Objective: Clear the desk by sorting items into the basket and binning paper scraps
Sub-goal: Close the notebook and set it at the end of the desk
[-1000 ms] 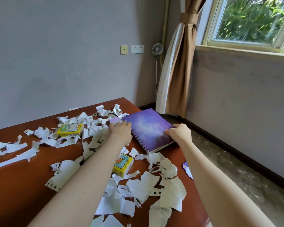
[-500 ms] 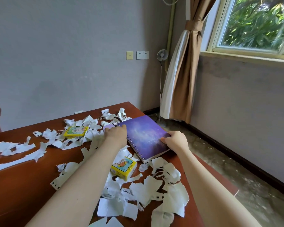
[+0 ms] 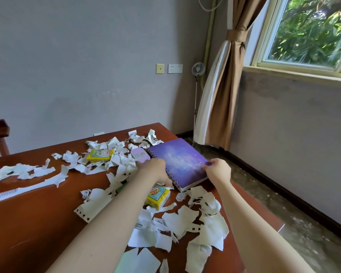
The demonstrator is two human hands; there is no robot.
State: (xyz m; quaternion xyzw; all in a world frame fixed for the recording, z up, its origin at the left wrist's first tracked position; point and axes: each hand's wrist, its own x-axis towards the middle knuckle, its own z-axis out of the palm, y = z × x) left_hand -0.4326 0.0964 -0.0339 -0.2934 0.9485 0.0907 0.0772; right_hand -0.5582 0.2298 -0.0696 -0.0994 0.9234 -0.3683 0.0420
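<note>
At the far right corner of the brown wooden desk, beneath a window and a tied-back brown curtain, both of the person's bare arms reach forward. The desk takes up the lower left of the view, and torn white paper scraps litter most of it, thick along the far edge and again in a heap close to the camera. A spiral notebook with a purple starry cover lies at the desk's right edge, its wire binding facing left and its near corner showing the thickness of the pages. The right hand holds its right edge, thumb on the cover and fingers curled around the side. The left hand sits knuckles-up against the binding with its fingers bent downward – whether they actually grip the wire or only rest there cannot be told, since the back of the hand hides them. A yellow box with a cartoon picture lies among the far scraps, and a second yellow pack lies just beside the left wrist, partly under the forearm. Smallest of all, a lilac tablet-shaped piece rests between the far box and the notebook – close to the binding's far end.
</note>
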